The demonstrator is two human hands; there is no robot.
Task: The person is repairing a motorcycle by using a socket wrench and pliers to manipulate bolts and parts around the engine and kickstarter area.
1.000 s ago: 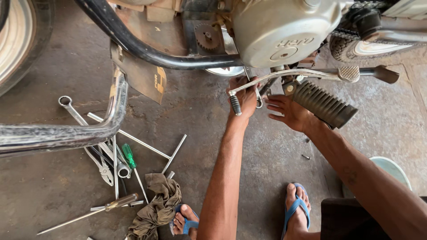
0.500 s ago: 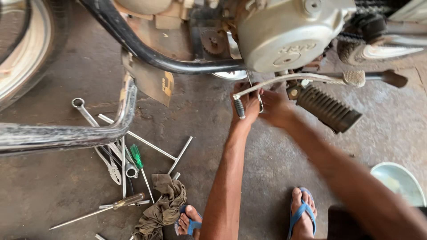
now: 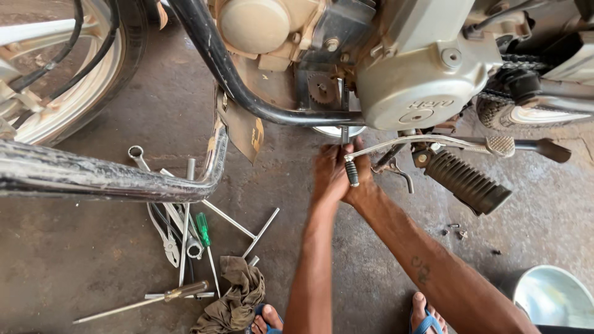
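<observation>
Both my hands are pressed together under the grey engine case (image 3: 421, 80) of a motorcycle. My left hand (image 3: 328, 176) reaches up with its fingertips at a small metal part (image 3: 343, 133) on the engine's underside. My right hand (image 3: 366, 188) lies against it on the right. The chrome shift lever's black rubber tip (image 3: 351, 174) crosses in front, between the two hands. Whether either hand grips anything is hidden by the fingers and the lever.
Ribbed black footpeg (image 3: 467, 182) and a pedal (image 3: 501, 145) stick out at right. A chrome guard bar (image 3: 93, 179) crosses at left, the front wheel (image 3: 68, 80) behind it. Floor: ring spanner (image 3: 137, 154), pliers (image 3: 167, 238), green screwdriver (image 3: 203, 229), T-handle wrench (image 3: 250, 232), rag (image 3: 235, 297), loose bolts (image 3: 455, 230), metal bowl (image 3: 554, 297).
My right hand has moved left from the footpeg to join my left hand under the engine. My head has come closer and lower to the engine.
</observation>
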